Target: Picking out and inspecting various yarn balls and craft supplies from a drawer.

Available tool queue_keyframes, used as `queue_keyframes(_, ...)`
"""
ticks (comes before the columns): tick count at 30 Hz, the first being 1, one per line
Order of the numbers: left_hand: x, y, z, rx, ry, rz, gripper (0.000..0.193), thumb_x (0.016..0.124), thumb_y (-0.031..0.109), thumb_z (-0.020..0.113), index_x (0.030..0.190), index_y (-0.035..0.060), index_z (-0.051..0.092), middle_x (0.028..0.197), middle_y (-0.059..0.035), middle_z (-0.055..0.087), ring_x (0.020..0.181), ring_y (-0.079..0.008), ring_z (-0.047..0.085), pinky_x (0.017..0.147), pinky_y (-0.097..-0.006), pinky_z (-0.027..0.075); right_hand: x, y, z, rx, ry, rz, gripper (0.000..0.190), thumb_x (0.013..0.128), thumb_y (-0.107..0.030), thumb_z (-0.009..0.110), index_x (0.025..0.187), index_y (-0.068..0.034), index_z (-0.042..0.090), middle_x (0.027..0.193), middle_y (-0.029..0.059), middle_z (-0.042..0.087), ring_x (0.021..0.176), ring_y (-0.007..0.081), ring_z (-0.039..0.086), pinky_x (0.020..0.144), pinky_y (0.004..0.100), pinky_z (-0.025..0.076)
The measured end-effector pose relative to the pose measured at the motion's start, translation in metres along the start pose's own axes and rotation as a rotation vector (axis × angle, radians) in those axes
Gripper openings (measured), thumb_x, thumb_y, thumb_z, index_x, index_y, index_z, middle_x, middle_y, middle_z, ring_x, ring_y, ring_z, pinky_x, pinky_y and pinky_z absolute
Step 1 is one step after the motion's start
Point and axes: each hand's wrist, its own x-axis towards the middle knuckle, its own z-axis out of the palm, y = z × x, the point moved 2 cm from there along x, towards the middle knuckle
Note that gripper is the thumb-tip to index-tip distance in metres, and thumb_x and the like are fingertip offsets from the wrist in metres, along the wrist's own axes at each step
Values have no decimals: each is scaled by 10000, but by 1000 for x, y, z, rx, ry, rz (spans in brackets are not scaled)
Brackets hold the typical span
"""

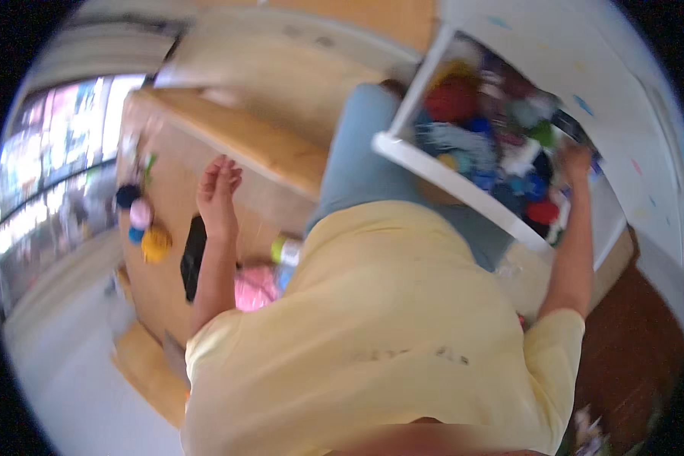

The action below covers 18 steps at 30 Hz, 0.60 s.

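Note:
My right hand (575,162) reaches into the right side of an open white drawer (450,182) full of balls of yarn and other small coloured things. Blur hides whether its fingers hold anything. Near it lie a green item (541,134), a red ball (542,212) and dark blue pieces; a larger red ball of yarn (451,100) lies farther off. My left hand (219,179) is raised over the wooden table at the left, its fingers loosely curled, with nothing visible in them. Under my left forearm is a black flat object (194,259).
Balls in yellow (157,245), pink (141,213), dark and blue stand near the table's left edge. A pink package (256,288) and a green-and-white roll-like item (285,249) lie close to my left side. A raised wooden board (251,131) runs behind my left hand.

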Motion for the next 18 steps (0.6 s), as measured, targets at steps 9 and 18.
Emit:
queue_keyframes(9,-132,-140,-307,1001,795,-165,300,932,275,555,1038,4,629,942,-123,676,800,-245,641,759,-348,497,-84,-149,-133,1159,-431,225,390,959,-132,520,1337,-41,485,819,13,548,591,53,468,529,207,407)
queue_keyframes(18,-233,-233,-361,744,425,-632,592,911,532,500,1189,16,579,1082,-177,643,1026,-295,607,850,-395,481,-83,-219,-154,1161,-518,34,333,949,-73,508,1278,-26,521,792,-31,512,610,21,407,537,176,328)
